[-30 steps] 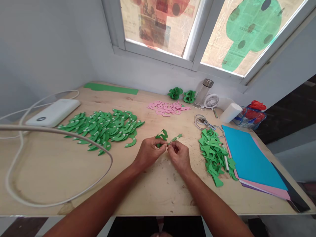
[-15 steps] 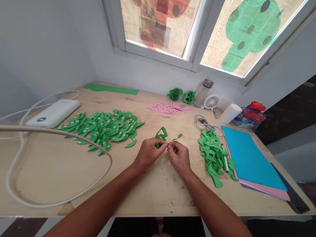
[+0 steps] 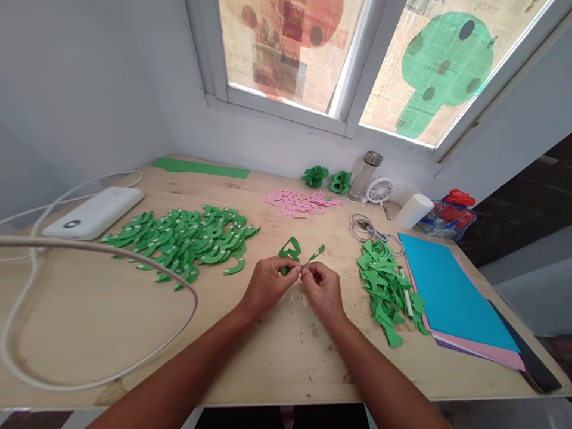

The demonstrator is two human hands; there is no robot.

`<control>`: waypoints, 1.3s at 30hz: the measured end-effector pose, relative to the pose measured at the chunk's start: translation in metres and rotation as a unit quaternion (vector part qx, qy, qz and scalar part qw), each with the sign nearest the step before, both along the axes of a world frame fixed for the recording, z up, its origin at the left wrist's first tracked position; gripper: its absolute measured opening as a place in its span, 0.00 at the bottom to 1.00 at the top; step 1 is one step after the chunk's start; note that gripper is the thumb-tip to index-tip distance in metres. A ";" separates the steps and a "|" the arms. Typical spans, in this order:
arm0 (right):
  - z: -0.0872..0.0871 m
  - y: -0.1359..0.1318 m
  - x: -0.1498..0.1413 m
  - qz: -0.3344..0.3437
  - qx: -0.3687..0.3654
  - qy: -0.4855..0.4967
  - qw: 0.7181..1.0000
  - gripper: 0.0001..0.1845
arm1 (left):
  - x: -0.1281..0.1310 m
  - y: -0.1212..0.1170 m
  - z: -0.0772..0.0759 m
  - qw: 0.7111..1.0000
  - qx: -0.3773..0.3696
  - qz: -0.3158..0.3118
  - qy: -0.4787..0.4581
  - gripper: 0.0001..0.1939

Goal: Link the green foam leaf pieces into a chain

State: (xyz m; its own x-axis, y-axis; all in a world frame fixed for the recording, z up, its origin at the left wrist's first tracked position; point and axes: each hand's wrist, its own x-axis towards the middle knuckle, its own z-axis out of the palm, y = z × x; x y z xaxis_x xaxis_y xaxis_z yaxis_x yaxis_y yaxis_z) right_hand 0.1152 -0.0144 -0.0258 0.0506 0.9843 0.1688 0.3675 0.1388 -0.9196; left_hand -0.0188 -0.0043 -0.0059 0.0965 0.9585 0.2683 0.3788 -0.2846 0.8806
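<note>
Both my hands meet above the middle of the table. My left hand [image 3: 271, 282] is closed, its thumb and finger pinching a green paper cutout [image 3: 289, 247] whose curved, open shape stands up beyond the fingers. Close against it, my right hand [image 3: 322, 287] pinches the same green paper, and a thin strip of it sticks out up and to the right. The fingertips nearly touch and hide where the paper is gripped. To the left lies a pile of green curved paper pieces [image 3: 196, 235] with small white patches. Green paper scraps [image 3: 382, 286] are heaped on the right.
Pink paper cutouts [image 3: 301, 202] lie behind my hands, near two green paper balls [image 3: 315, 176], a glass bottle [image 3: 364, 174] and a small fan [image 3: 379, 190]. Tape rolls [image 3: 361, 227] and blue paper sheets [image 3: 456, 292] are at the right. A white cable [image 3: 193, 298] loops past a power bank [image 3: 95, 213] at left.
The camera view has tilted up slightly, so the table sits lower. My hands keep pinching the green paper together, with only a small shift of the fingers.
</note>
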 end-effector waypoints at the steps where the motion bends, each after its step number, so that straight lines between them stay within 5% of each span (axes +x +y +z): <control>1: 0.000 0.000 0.000 0.000 -0.002 0.005 1.000 0.10 | 0.000 0.000 0.001 1.000 0.002 0.000 0.002 0.08; 25: 0.004 0.001 0.000 -0.014 -0.011 0.010 1.000 0.08 | -0.002 0.005 0.000 0.993 -0.091 0.008 -0.075 0.11; 39: 0.001 0.013 0.018 -0.108 0.026 0.064 0.992 0.07 | -0.006 0.006 0.000 0.990 -0.102 0.016 -0.100 0.13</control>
